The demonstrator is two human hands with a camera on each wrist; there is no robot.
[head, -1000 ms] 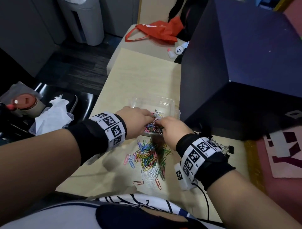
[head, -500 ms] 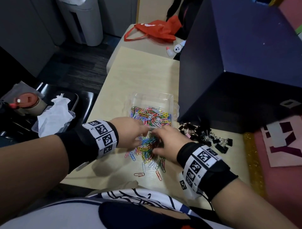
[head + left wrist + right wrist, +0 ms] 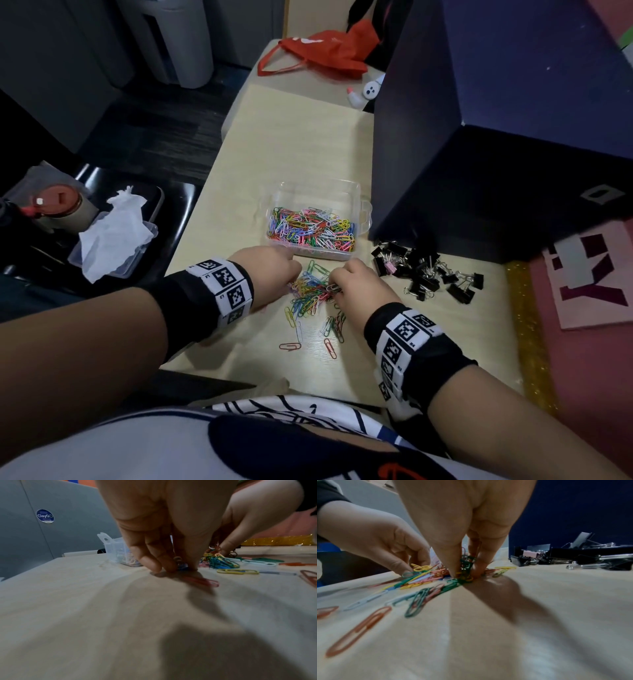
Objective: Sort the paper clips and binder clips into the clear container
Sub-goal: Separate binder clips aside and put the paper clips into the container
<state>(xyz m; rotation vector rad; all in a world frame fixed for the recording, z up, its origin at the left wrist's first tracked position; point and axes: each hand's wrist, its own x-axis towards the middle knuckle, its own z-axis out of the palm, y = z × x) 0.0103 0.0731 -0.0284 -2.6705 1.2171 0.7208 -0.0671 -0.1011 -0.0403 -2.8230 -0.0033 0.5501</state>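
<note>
A clear container (image 3: 363, 212) sits mid-table, partly filled with coloured paper clips (image 3: 310, 228). Just in front of it lies a loose pile of coloured paper clips (image 3: 308, 296) on the wooden table (image 3: 301, 144). My left hand (image 3: 270, 274) pinches clips at the pile's left edge, fingertips (image 3: 154, 565) down on the table. My right hand (image 3: 356, 284) pinches a bunch of green and yellow clips (image 3: 464, 568) at the pile's right side. Black binder clips (image 3: 424, 270) lie in a heap to the right, untouched.
A large dark blue box (image 3: 496, 137) stands close behind the binder clips and right of the container. A red bag (image 3: 318, 51) lies at the table's far end. Left of the table sit a tissue-filled tray (image 3: 113, 236) and a cup (image 3: 58, 209).
Both hands came back from over the container down to the loose pile and now pinch clips there. The container shows more clips than a second ago.
</note>
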